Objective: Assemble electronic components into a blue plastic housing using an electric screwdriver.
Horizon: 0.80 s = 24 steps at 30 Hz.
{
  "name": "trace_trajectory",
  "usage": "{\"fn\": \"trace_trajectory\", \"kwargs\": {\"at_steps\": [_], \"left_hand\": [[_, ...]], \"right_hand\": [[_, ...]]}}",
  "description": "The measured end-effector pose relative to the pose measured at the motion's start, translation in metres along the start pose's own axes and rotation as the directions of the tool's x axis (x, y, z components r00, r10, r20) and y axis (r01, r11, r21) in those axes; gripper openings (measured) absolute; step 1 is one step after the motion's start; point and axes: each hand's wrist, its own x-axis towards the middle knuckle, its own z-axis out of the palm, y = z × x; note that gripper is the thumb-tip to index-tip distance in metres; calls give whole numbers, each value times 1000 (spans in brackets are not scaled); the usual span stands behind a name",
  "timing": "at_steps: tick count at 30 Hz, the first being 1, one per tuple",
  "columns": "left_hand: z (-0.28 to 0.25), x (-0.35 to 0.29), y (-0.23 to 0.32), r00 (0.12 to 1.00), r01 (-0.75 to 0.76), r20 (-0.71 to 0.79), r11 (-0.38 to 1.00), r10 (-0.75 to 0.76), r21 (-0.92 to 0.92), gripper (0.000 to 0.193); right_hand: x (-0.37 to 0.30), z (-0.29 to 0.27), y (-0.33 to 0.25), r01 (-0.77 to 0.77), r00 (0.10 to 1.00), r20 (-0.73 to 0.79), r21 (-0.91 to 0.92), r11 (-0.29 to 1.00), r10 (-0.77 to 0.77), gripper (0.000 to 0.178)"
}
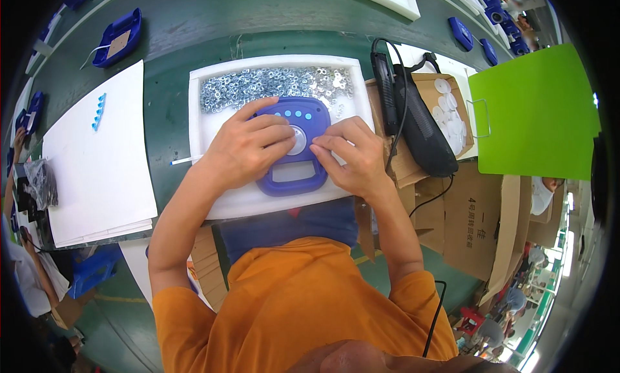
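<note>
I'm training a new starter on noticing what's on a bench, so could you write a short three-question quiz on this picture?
1. Multiple choice: What is heaped along the far side of the white foam tray?
A) Wooden pegs
B) Small shiny metal parts
C) Coils of red wire

2. True or false: The bright green board is to the person's right of the tray.

3. Short answer: What colour is the plastic case between the person's left grip and right grip?

Key: 1. B; 2. True; 3. Blue.
</note>
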Motion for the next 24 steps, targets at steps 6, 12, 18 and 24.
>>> {"fn": "trace_trajectory", "kwargs": {"at_steps": [6,12,18,24], "left_hand": [[-10,2,0,992,123,27,987,-121,-105,18],[-11,-2,-7,985,169,70,965,-158,-199,24],[-11,-1,-6,986,159,67,985,-154,-73,28],[-12,-1,-7,971,210,128,975,-200,-71,46]], "right_hand": [[-2,-1,-2,-17,1000,8,15,1000,16,16],[-2,2,-11,-18,1000,22,44,999,17,21],[-12,6,-22,33,982,186,1,999,-33,37],[-22,11,-43,-41,983,183,36,998,34,42]]}}
